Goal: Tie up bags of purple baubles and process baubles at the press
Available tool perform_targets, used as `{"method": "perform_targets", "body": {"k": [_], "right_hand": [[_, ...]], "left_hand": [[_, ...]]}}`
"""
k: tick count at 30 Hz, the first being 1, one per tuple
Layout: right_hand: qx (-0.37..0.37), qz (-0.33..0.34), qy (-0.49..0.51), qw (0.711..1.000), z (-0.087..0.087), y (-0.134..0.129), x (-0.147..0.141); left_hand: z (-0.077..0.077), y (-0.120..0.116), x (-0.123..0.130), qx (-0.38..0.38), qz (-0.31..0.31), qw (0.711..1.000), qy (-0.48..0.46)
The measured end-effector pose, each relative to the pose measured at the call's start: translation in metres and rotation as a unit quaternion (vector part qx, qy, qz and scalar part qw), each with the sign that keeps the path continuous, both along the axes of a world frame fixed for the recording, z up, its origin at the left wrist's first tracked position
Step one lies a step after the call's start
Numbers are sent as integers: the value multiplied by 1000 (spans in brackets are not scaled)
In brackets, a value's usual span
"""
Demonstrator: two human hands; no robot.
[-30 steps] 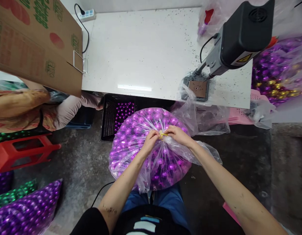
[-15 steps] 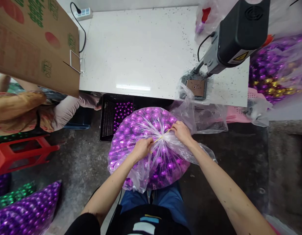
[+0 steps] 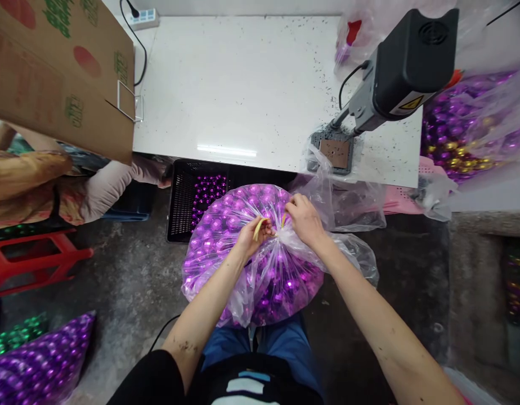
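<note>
A big clear plastic bag (image 3: 218, 247) full of shiny purple balls rests against my lap, its mouth gathered into a bunched neck. A yellow tie (image 3: 259, 226) runs at that neck. My left hand (image 3: 252, 236) pinches one end, which curls up above the fingers. On the other side of the neck, my right hand (image 3: 303, 218) grips the tie's other end near the fingertips. Loose plastic from the bag's mouth spreads to the right beneath my right wrist.
Beyond the bag stands a white table (image 3: 234, 84) with a black machine (image 3: 416, 67) and a cardboard box (image 3: 61, 73). A black crate (image 3: 179, 202) holds purple balls. A red stool (image 3: 36, 259) and a seated person (image 3: 32, 180) are at left.
Both hands have come closer together at the bag's neck. My left hand has turned and lifted, with the yellow end now curling upward. The view has shifted slightly.
</note>
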State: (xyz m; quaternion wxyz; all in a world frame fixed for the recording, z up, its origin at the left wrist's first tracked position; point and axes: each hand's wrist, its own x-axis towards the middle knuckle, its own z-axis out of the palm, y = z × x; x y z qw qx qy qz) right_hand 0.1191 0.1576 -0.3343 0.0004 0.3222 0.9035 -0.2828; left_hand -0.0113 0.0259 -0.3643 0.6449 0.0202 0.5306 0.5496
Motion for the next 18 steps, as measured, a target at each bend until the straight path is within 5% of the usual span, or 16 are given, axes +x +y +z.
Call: {"method": "perform_targets", "body": {"k": [4, 7, 12, 18], "right_hand": [[-40, 61, 49, 996, 17, -11, -20], [-66, 32, 76, 994, 18, -16, -24], [-107, -121, 85, 983, 2, -22, -10], [-245, -65, 52, 966, -21, -31, 4]], "left_hand": [[-7, 5, 14, 6, -36, 998, 48], [-10, 3, 21, 2, -44, 994, 101], [-17, 0, 30, -18, -22, 989, 145], [-19, -3, 28, -15, -15, 984, 180]]}}
